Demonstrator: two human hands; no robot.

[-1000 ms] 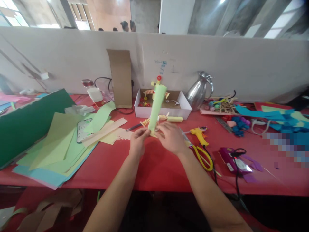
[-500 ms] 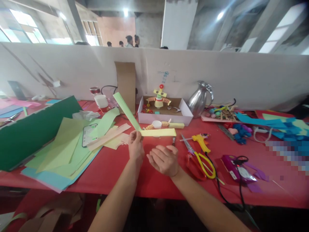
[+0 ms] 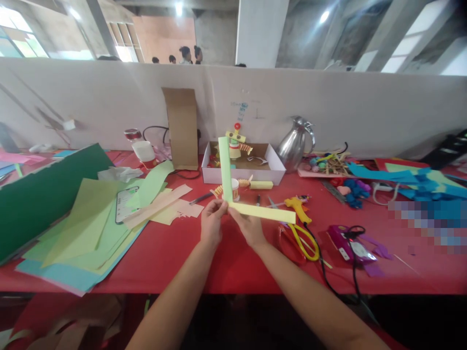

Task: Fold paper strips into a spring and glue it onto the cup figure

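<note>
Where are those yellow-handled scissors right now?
In the head view, the yellow-handled scissors lie on the red table, to the right of the right hand, just below the yellow glue gun and under the far end of the yellow paper strip.

Red-covered table (image 3: 233, 262), cluttered. Left side is taken up by a green board (image 3: 40, 189) and loose green and blue paper sheets (image 3: 83, 233), with a phone (image 3: 124, 206) laid on top. A white box (image 3: 242, 167) and steel jug (image 3: 294, 146) are set near the back wall. Yellow scissors (image 3: 304, 238), glue gun (image 3: 297, 206) and blue paper scraps (image 3: 412, 180) are spread on the right.
</note>
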